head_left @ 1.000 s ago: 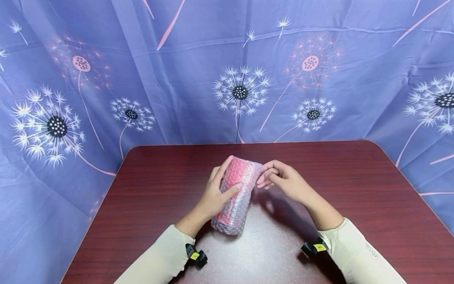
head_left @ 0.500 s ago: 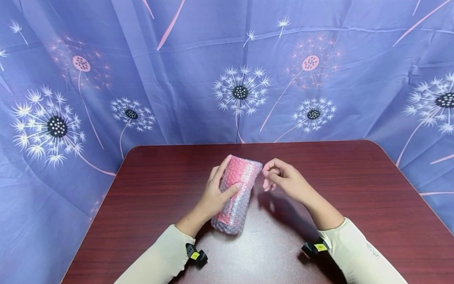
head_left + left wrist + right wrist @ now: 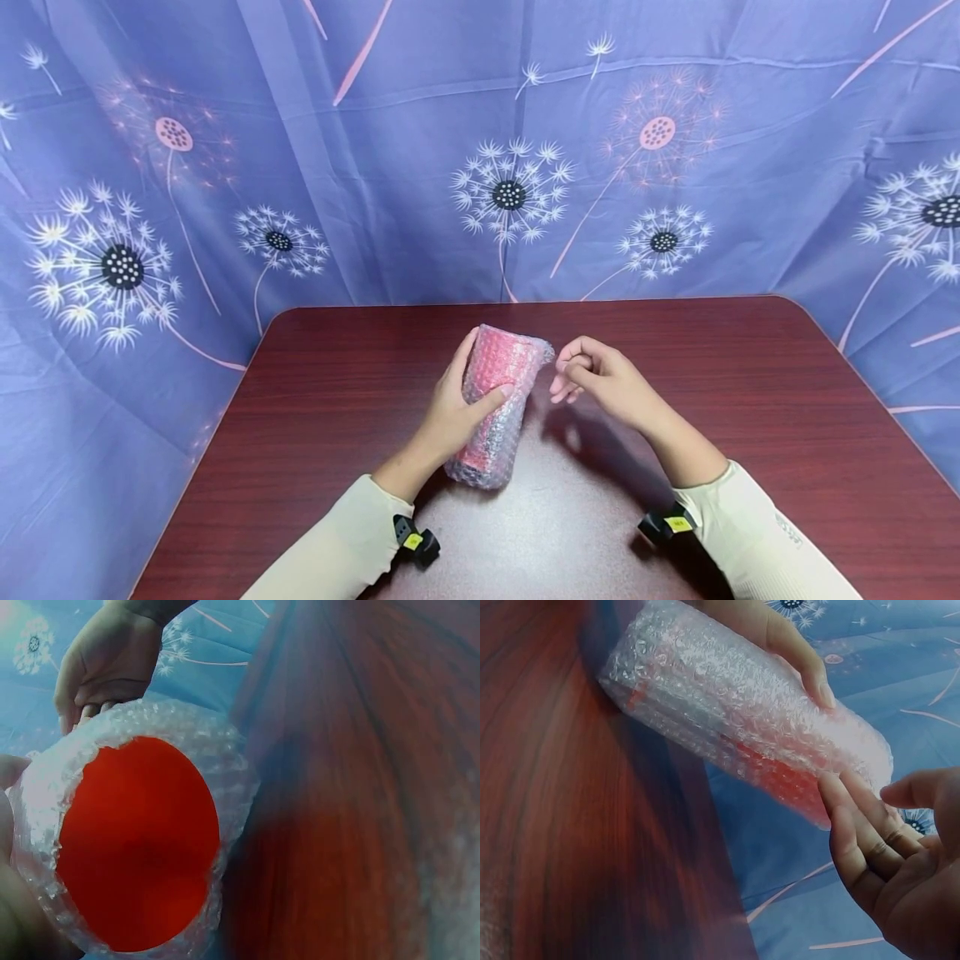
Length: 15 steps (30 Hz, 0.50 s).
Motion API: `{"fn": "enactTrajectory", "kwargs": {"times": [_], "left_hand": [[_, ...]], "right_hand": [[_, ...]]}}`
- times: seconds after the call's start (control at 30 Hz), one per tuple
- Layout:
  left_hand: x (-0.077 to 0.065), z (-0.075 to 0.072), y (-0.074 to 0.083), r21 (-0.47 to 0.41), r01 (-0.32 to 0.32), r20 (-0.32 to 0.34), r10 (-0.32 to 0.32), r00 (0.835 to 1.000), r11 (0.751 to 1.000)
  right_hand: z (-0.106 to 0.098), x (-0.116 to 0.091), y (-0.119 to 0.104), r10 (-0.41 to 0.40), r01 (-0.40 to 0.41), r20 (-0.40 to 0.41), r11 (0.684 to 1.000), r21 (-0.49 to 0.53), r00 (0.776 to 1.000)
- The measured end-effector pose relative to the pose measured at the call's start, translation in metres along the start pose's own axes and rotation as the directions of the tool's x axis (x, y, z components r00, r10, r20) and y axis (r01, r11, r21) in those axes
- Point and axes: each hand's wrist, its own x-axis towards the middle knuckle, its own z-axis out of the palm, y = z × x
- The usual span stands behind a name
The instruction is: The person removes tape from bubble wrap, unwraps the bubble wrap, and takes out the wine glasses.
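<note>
Two hands working: left hand (image 3: 442, 421) is gripping the bubble-wrapped roll (image 3: 501, 427) over the desk (image 3: 337, 392); right hand's (image 3: 603, 379) half-curled fingers are pinching nothing. I'm probably working the wrap corner (image 3: 548, 353); next needs pinching it.

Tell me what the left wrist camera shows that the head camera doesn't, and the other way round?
Only the left wrist view shows the roundish red end of the bubble-wrapped package. Only the head view shows the pale sleeves and black wrist gadgets. Both show the package, the left hand holding it, the right hand, the table and the flowery cloth.
</note>
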Motion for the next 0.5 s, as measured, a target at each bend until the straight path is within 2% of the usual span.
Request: {"fn": "enactTrajectory", "kwargs": {"times": [0.17,0.5], "left_hand": [[-0.0013,0.0014,0.0034,0.023,0.006,-0.034,-0.005,0.999,1.000],[-0.0042,0.0049,0.0079,0.107,-0.015,-0.082,0.024,0.996,0.994]], "right_hand": [[0.0004,0.0000,-0.0013,-0.008,0.008,-0.009,1.000,-0.015,1.000],[0.0004,-0.0008,-0.0006,-0.065,0.065,0.001,0.998,-0.004,0.998]]}}
